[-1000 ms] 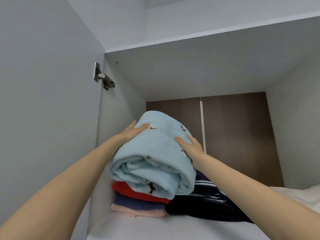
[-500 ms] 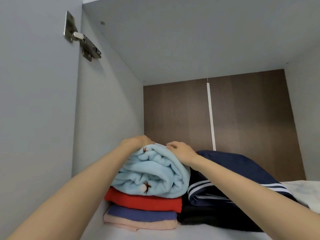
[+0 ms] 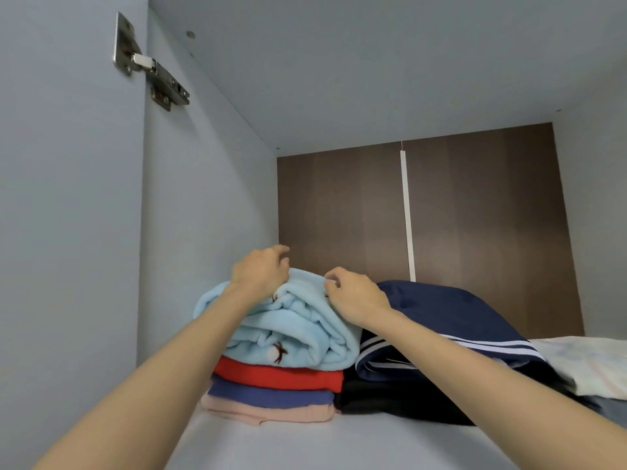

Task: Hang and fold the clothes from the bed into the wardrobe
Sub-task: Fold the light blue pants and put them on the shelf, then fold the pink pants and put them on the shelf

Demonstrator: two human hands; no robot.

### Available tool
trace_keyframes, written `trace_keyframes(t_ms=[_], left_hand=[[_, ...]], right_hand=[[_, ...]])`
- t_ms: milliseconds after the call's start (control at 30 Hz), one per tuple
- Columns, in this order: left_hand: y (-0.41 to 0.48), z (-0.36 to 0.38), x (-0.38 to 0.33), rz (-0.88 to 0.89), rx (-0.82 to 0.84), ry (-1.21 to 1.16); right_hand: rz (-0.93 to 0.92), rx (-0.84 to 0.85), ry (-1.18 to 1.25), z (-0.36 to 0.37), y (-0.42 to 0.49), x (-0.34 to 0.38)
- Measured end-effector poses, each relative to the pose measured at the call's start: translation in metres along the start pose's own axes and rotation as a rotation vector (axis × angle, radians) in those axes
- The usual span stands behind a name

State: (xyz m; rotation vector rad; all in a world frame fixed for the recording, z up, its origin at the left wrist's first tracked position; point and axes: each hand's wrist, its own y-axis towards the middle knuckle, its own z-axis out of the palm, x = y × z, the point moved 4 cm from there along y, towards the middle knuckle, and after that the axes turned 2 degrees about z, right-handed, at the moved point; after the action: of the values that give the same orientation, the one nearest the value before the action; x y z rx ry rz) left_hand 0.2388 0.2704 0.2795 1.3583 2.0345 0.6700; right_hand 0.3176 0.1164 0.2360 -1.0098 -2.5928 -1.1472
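Observation:
A folded light blue fleece garment [image 3: 298, 334] lies on top of a stack of a red garment [image 3: 281, 376], a blue one [image 3: 268, 396] and a pink one [image 3: 264, 412], at the left of the wardrobe shelf [image 3: 305, 446]. My left hand [image 3: 259, 269] is over the fleece's top left with its fingers loosely curled and holding nothing. At the top right edge of the fleece, my right hand [image 3: 353, 296] touches the fabric, its fingers also loosely curled.
Right of the stack, a folded navy garment with white stripes [image 3: 441, 317] sits on a black one [image 3: 390, 401]; a pale fabric [image 3: 583, 361] lies at the far right. The open door [image 3: 68, 232] with its metal hinge [image 3: 152, 69] stands left. A brown back panel [image 3: 339, 205] closes the compartment.
The light blue fleece went from being carried in both hands to lying on the stack. Both hands now curl loosely and lift from pressing on its top.

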Motion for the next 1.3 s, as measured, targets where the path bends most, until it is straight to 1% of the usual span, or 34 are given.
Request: trace_keyframes(t_ms=[100,233,300,467,633,800,1067,1233,1300], left_hand=[[-0.021,-0.023,-0.017,0.055,-0.093,-0.058],[-0.064,-0.047,-0.046,0.155,-0.169,-0.09],[-0.091,-0.056,-0.057,0.184,-0.197,-0.089],[-0.162,-0.065,-0.078,0.164,-0.225,-0.128],[-0.227,-0.073,-0.1,0.14,-0.213,-0.19],[-0.276,-0.101,-0.122,0.145,-0.201,-0.238],[-0.354,-0.154,-0.138,0.163,-0.201,-0.279],[-0.424,-0.181,-0.125,0.211,-0.133,-0.366],[-0.454,-0.191,-0.118,0.228,-0.073,-0.397]], right_hand=[[-0.032,-0.072,0.0,-0.028,-0.016,0.0],[-0.069,-0.157,0.051,-0.062,-0.052,0.0],[-0.102,-0.197,0.035,-0.076,-0.075,0.0],[-0.133,-0.231,-0.034,-0.097,-0.137,-0.007],[-0.123,-0.194,-0.029,-0.116,-0.199,-0.014],[-0.099,-0.158,0.001,-0.142,-0.252,-0.007],[-0.083,-0.219,-0.002,-0.176,-0.343,0.034],[-0.011,-0.201,-0.005,-0.18,-0.419,0.065],[0.031,-0.196,-0.009,-0.18,-0.452,0.079]])
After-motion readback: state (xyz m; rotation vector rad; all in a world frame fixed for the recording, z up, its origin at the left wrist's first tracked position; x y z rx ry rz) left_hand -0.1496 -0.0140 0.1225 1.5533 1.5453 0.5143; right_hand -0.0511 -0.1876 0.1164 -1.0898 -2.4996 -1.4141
